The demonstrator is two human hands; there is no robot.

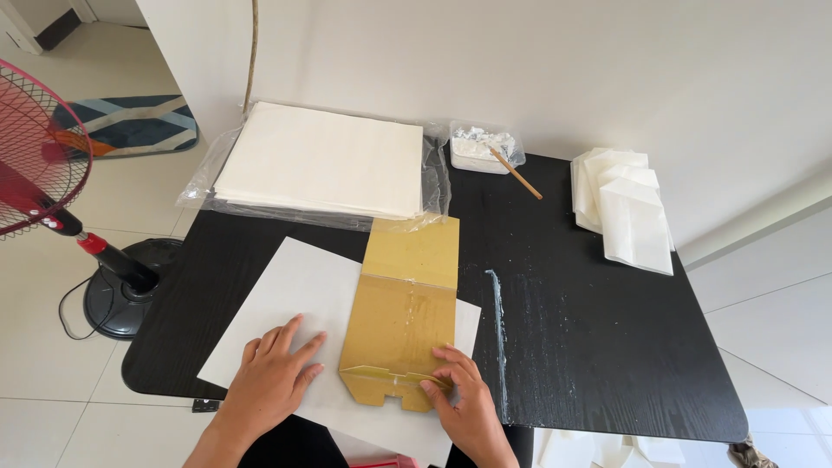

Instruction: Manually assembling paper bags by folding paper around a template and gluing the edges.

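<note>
A flat brown cardboard template [406, 312] lies on a white sheet of paper [290, 295] on the black table [589, 338]. My left hand [276, 378] rests flat on the sheet, just left of the cardboard, fingers spread. At the cardboard's lower right corner, the fingertips of my right hand [464, 399] press on its near edge. Neither hand lifts anything.
A large stack of white paper [322, 160] in clear plastic lies at the back. A small tub of white paste [478, 149] with a wooden stick [516, 173] sits beside it. Folded white bags [626, 208] are piled at the right. A glue smear [498, 321] streaks the table. A red fan [39, 165] stands left.
</note>
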